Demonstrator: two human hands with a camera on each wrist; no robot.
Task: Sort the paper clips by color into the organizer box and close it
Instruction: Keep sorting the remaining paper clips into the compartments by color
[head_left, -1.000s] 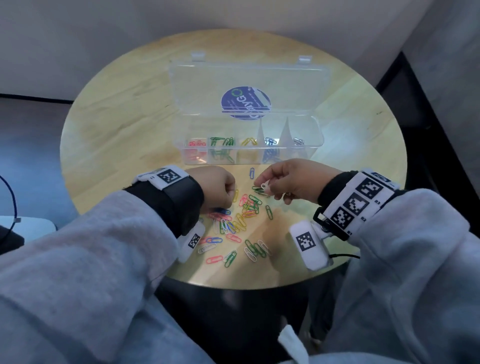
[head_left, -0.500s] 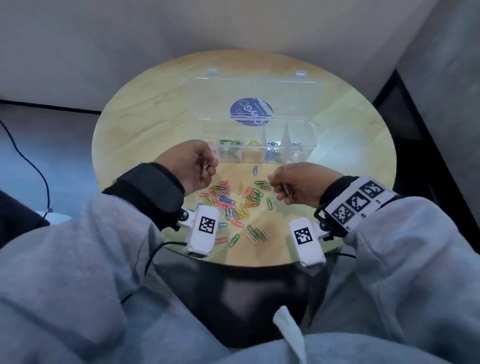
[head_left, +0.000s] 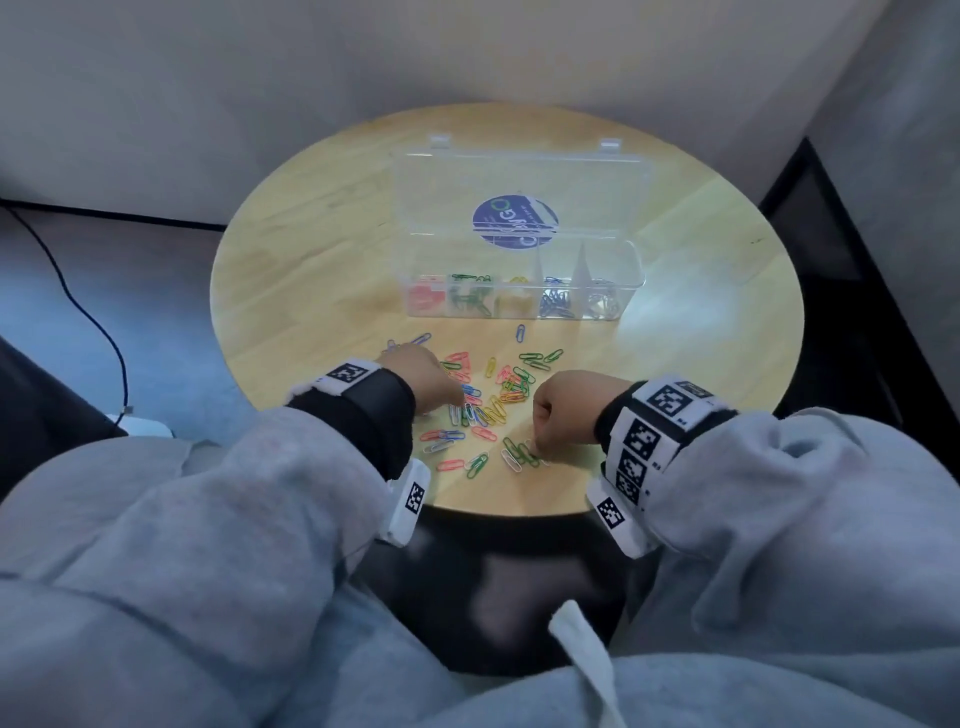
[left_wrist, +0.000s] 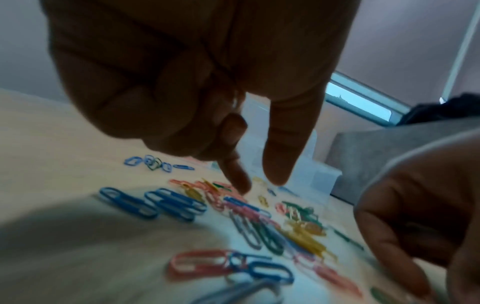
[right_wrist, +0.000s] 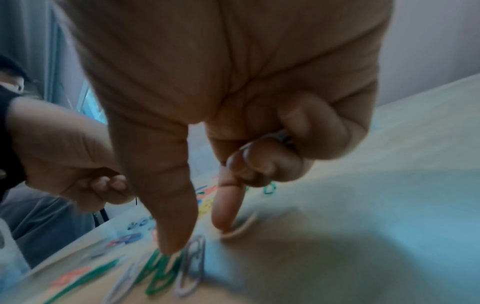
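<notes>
A clear organizer box (head_left: 631, 270) stands open mid-table, its lid (head_left: 519, 176) lying back. Its compartments hold red, green, yellow, blue and silver clips from left to right. A loose pile of mixed coloured paper clips (head_left: 485, 410) lies in front of it. My left hand (head_left: 460, 402) (left_wrist: 259, 185) hovers over the pile's left side, thumb and forefinger stretched down and apart above pink clips (left_wrist: 244, 207), other fingers curled. My right hand (head_left: 540, 444) (right_wrist: 197, 236) is at the pile's near right. Its forefinger presses a white clip (right_wrist: 241, 228), and its curled fingers grip a silver clip (right_wrist: 281, 136).
The round wooden table (head_left: 322, 270) stands against a pale wall. Its near edge is just behind my wrists. A black cable (head_left: 93, 322) runs over the floor at the left, and a dark gap (head_left: 831, 312) lies at the right. A few blue clips (left_wrist: 153, 162) lie apart at the far left.
My left hand has come back from the box's left end down to the pile. My right hand has dropped toward the near edge, onto the white and green clips. The head view has pulled back.
</notes>
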